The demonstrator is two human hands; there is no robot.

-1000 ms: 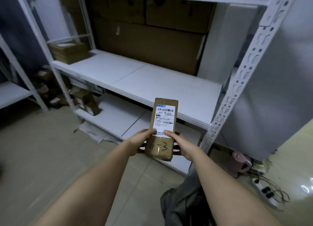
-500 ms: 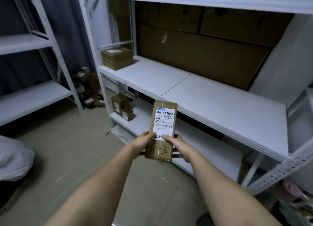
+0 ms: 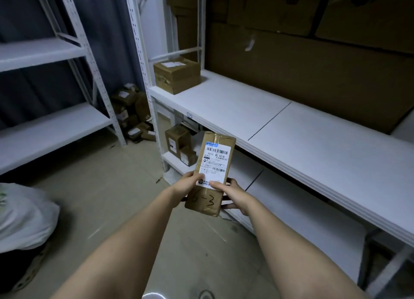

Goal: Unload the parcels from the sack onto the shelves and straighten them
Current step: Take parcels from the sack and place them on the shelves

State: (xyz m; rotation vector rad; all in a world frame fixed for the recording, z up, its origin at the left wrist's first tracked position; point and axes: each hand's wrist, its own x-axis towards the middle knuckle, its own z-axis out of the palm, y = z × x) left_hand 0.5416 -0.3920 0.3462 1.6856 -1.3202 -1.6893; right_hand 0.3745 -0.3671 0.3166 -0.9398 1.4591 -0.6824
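I hold a slim brown parcel [image 3: 214, 164] upright in front of me, its white shipping label facing me and "6-3" handwritten near the bottom. My left hand [image 3: 187, 187] grips its lower left side, thumb on the label. My right hand [image 3: 233, 195] grips the lower right side, thumb on the label too. The parcel hangs in the air in front of the white middle shelf [image 3: 280, 128]. A white sack [image 3: 24, 215] lies on the floor at the left edge.
A taped brown box [image 3: 177, 74] sits at the left end of the middle shelf. Two small boxes [image 3: 179, 144] stand on the bottom shelf. Loose parcels [image 3: 132, 112] are piled on the floor in the corner. Another white rack [image 3: 51, 128] stands at the left. Big cartons [image 3: 302, 63] fill the back.
The view has swung left along the rack and closer to it; the corner pile and the sack have come further into sight. Both hands keep the same hold on the parcel.
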